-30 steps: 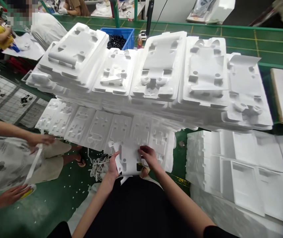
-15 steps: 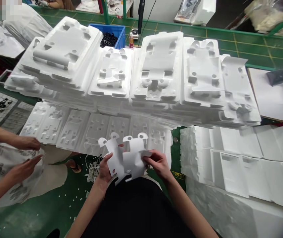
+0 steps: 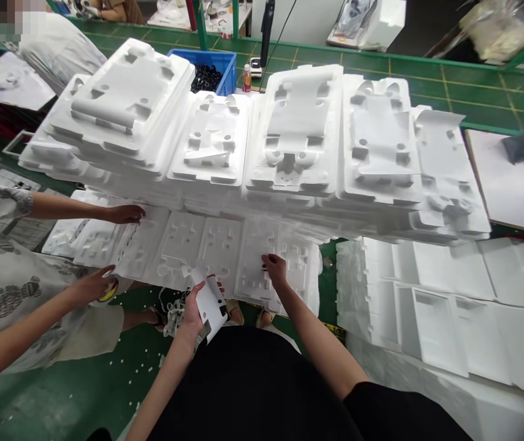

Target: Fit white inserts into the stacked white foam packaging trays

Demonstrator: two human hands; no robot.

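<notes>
We had the bent sheet (image 3: 211, 304) in our left hand (image 3: 193, 309), low in front of us near the foam row (image 3: 183, 236), our thumb and fingers pinching it (one layer or two, we could not tell). Our right hand (image 3: 274, 269) was over a tray (image 3: 253, 237) in that row, fingers drawn together; whether they pinched anything, we could not tell. We judged the step in hand to be seeing to the tray with the sheet held aside, and the next move to call for a light grip that would not crease it. Beyond stood stacks (image 3: 266, 177) topped with similar sheets (image 3: 301, 113), then a bin (image 3: 228, 79); leftward, a co-worker's hand (image 3: 126, 214) reached over the row.
</notes>
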